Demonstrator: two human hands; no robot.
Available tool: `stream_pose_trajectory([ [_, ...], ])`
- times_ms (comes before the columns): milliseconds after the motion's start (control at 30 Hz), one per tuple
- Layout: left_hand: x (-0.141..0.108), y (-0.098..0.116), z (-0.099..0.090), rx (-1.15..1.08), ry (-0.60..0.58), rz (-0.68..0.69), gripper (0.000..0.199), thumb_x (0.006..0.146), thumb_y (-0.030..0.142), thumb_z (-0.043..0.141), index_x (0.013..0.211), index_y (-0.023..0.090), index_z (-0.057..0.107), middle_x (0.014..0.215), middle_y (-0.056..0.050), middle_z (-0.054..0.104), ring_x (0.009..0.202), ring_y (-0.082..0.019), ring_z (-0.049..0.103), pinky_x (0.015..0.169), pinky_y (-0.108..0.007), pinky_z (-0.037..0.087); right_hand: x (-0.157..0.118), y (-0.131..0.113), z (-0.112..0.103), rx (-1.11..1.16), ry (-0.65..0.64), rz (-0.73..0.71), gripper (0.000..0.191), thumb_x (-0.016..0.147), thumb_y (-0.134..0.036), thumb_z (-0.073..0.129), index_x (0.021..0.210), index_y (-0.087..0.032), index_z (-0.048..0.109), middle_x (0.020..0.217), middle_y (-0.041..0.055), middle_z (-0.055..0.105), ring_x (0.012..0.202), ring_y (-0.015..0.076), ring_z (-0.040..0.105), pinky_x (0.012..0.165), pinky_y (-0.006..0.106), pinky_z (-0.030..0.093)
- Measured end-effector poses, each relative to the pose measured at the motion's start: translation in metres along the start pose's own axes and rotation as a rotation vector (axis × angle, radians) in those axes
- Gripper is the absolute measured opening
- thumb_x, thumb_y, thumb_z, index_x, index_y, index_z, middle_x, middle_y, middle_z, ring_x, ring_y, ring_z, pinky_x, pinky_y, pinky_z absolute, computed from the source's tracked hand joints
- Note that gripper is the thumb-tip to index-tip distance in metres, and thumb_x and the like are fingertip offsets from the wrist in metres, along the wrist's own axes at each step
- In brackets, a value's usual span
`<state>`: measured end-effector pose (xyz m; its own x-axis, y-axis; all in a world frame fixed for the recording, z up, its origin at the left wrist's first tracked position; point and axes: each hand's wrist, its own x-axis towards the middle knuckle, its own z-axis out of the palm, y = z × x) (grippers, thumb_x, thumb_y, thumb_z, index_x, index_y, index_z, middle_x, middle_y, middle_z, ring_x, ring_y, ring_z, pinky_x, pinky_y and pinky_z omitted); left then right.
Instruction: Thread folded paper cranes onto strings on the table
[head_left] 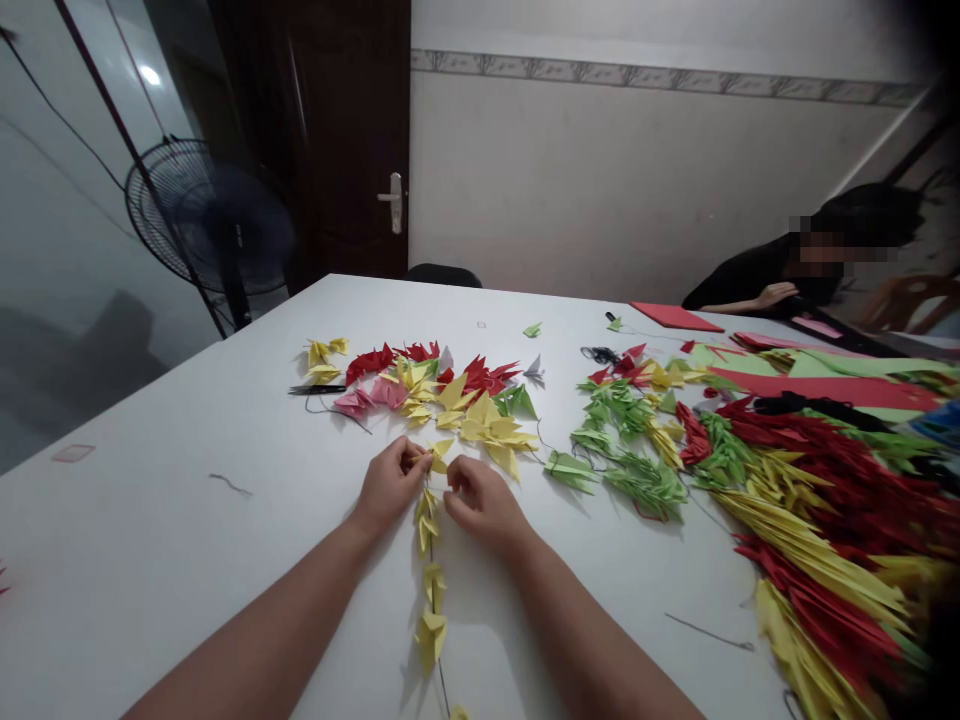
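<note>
My left hand (391,482) pinches a small yellow origami crane (440,456) between thumb and fingertips above the white table. Just to its right, my right hand (484,503) has its fingers curled together; whatever they hold, if anything, is too small to make out. From beneath the hands a dark string (442,680) runs toward me, threaded through several yellow cranes (431,635) spaced apart along it. Beyond my hands lies a heap of loose cranes in yellow (491,428), red (487,378) and pink (371,397).
Dark scissors (317,389) lie left of the heap. Green cranes (645,482) and thick bundles of red and yellow ones (814,545) cover the table's right side. Behind them are red sheets (675,317). Another person (780,280) leans over the far right. A fan (210,220) stands left.
</note>
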<state>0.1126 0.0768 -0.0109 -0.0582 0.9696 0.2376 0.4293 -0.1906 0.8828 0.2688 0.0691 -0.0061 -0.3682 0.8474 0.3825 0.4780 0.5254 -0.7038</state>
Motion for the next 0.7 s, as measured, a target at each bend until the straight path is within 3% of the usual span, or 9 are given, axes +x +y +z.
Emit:
stream_pose_trajectory([
  [100,0.0012,-0.0005,-0.0002,-0.009,0.014,-0.015,0.02,0.07,0.038,0.054,0.066,0.018,0.049,0.067,0.0,0.059,0.062,-0.014,0.054,0.06,-0.025,0.042,-0.0012,-0.0029,0.0018,-0.053,-0.098,0.008,0.007,0.066,-0.02,0.053,0.068,-0.019,0.046,0.062,-0.003,0.045,0.059,0.0111,0.039,0.055,0.023,0.03],
  [300,0.0025,0.0015,-0.0015,-0.053,0.024,-0.045,0.022,0.066,0.039,0.056,0.065,0.018,0.05,0.063,0.001,0.058,0.059,-0.014,0.055,0.058,-0.025,0.043,0.0013,0.0026,0.0067,-0.09,-0.101,0.006,0.006,0.069,-0.016,0.049,0.066,-0.017,0.055,0.06,-0.002,0.048,0.058,0.0107,0.041,0.056,0.023,0.031],
  [567,0.0013,-0.0009,0.0001,0.016,0.032,-0.051,0.02,0.069,0.037,0.054,0.065,0.019,0.049,0.062,0.002,0.057,0.059,-0.014,0.055,0.056,-0.024,0.042,0.0024,0.0045,0.0039,0.139,-0.111,0.046,0.007,0.07,-0.017,0.052,0.065,-0.016,0.057,0.056,-0.0033,0.05,0.051,0.0078,0.041,0.051,0.02,0.032],
  [700,0.0007,-0.0015,0.0012,0.041,0.013,-0.033,0.019,0.071,0.036,0.053,0.064,0.019,0.047,0.062,0.002,0.057,0.058,-0.013,0.054,0.055,-0.024,0.041,0.0032,0.0061,0.0051,0.26,-0.055,0.121,0.01,0.073,-0.023,0.051,0.068,-0.017,0.057,0.058,-0.0018,0.057,0.051,0.0082,0.045,0.05,0.02,0.035],
])
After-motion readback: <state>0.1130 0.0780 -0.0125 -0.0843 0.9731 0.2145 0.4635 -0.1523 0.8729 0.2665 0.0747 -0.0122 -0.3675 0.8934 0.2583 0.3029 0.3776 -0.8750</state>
